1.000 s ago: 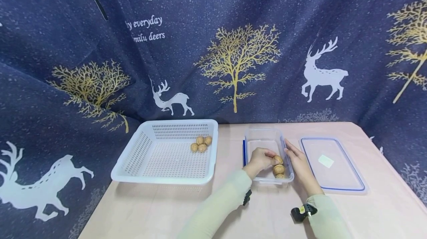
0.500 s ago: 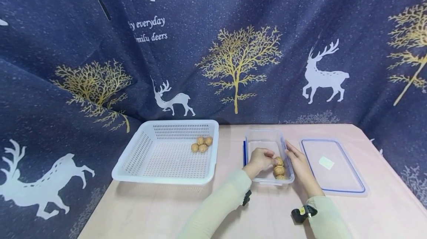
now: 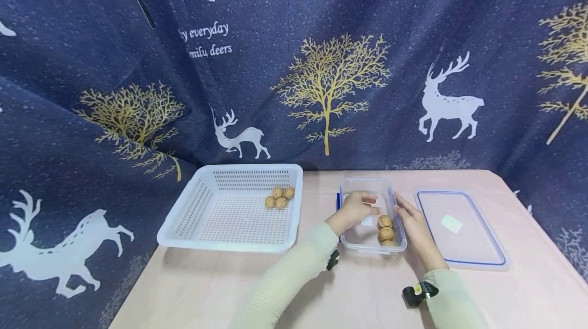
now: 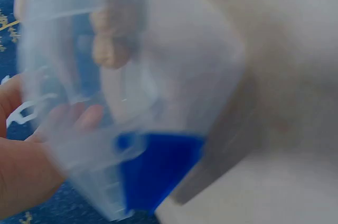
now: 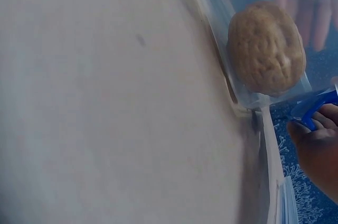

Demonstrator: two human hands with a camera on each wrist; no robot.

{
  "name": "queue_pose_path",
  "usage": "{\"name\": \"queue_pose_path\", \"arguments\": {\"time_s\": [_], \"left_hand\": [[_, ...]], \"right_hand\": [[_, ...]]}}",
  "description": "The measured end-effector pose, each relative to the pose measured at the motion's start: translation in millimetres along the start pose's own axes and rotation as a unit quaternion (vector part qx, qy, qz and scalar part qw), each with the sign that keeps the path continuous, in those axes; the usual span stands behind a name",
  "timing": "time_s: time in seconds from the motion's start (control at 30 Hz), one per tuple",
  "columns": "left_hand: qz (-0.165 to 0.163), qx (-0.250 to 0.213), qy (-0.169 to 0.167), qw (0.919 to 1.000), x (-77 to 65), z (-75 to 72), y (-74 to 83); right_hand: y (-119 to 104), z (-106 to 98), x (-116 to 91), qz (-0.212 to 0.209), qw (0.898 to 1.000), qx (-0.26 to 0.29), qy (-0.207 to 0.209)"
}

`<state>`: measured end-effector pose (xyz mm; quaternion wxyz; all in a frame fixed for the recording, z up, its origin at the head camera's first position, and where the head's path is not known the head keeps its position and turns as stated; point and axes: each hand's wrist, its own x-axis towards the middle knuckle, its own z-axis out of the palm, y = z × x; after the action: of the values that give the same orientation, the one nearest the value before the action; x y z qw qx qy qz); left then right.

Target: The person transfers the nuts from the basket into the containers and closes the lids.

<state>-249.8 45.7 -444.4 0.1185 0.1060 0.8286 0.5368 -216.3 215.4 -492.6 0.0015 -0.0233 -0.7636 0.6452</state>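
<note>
Walnuts (image 3: 385, 228) lie in a short row at the near right end of the clear plastic container (image 3: 365, 184), which sits low and just right of centre in the head view; three more walnuts (image 3: 279, 198) rest in the far right corner of the white perforated basket (image 3: 193, 211) to its left. Judged from this layout, the step in hand is moving nuts between container and basket, one at a time. Left hand (image 3: 356, 208) hovers over the container's left half, fingers loosely curled and pointing right; whether they pinch anything cannot be told, and the left wrist view is too blurred to settle it. Right hand (image 3: 412, 220) lies against the container's right wall with fingers fairly straight, steadying it rather than gripping; the right wrist view shows one walnut (image 5: 266, 47) pressed to the clear wall. Container lid (image 3: 459, 227) lies flat on the table (image 3: 275, 288), just right of that hand. Next move likely calls for a firm fingertip pinch on a single nut while the wall stays braced.
</note>
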Motion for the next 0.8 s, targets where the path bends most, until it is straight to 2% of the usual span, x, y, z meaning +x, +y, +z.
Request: {"name": "queue_pose_path", "arguments": {"time_s": [0.13, 0.27, 0.47, 0.63, 0.8], "left_hand": [[0.017, -0.006, -0.020, 0.9996, -2.5, -14.7, 14.2], [0.027, -0.020, -0.024, 0.9991, -3.8, -31.8, 24.7], [0.054, -0.068, -0.030, 0.9958, -9.2, -67.9, 34.1], [0.071, -0.090, -0.017, 0.9932, -11.9, -103.4, 34.0], [0.067, -0.109, 0.008, 0.9918, -15.0, -137.8, 32.7]], "right_hand": [[0.2, -0.5, 0.4, 0.002, 1.000, 0.001, -0.001], [0.4, -0.7, 0.6, -0.003, 1.000, -0.002, 0.001], [1.0, -1.3, 0.4, -0.012, 1.000, -0.017, 0.002], [0.6, -1.8, 0.0, -0.013, 1.000, -0.023, 0.003], [-0.1, -1.1, -0.4, -0.008, 1.000, -0.019, 0.005]]}}
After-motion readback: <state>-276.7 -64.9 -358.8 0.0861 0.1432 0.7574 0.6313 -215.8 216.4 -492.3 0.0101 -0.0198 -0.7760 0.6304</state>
